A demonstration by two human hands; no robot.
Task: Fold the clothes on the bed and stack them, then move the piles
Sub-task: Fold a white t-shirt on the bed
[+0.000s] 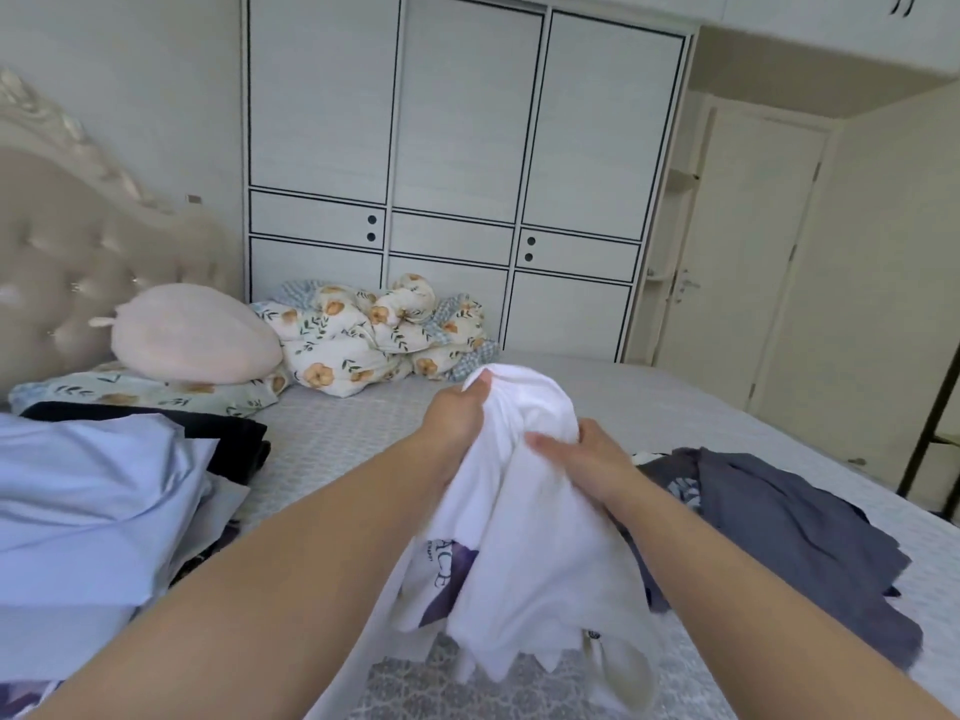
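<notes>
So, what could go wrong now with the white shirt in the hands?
The white T-shirt is bunched, gripped by the left hand and right hand, so it may fold creased. Its hem hangs over the grey garment, which could be dragged along. The light blue pile might topple.

Stack left, garment right, apparently loose.

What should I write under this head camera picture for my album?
Both hands, left hand and right hand, hold up a white shirt over the bed.
</notes>
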